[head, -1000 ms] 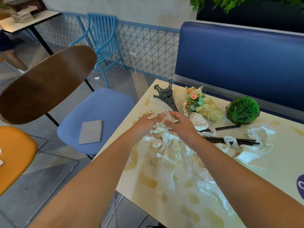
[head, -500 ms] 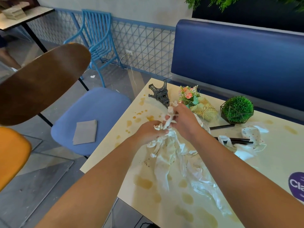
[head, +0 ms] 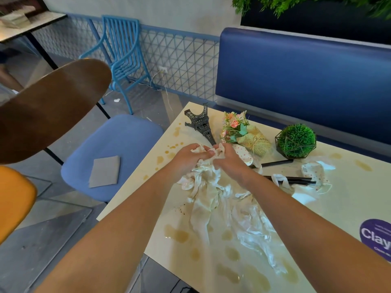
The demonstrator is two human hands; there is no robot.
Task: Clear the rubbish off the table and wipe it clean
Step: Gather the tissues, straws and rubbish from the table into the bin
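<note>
Crumpled white tissue and plastic wrap (head: pixel 208 195) lies in a heap on the cream bench (head: pixel 349 208), trailing toward its near edge. Left hand (head: pixel 186 158) and right hand (head: pixel 229 160) both clutch the far end of the heap, fingers curled into the bunched material, hands nearly touching. Brown liquid stains (head: pixel 176 234) spot the bench around and under the heap. Right of the hands lie black straws (head: pixel 296 180) tangled with dotted paper scraps (head: pixel 315 173). Beyond the hands stand a dark Eiffel Tower model (head: pixel 200 123), a small flower bouquet in burlap (head: pixel 245 134) with a printed label too small to read, and a green ball plant in a wire frame (head: pixel 296 141). A purple sticker (head: pixel 375 237) at the bench's right edge reads "Clay", cut off. A grey cloth (head: pixel 105 171) rests on the blue chair seat (head: pixel 118 144) beside the bench.
</note>
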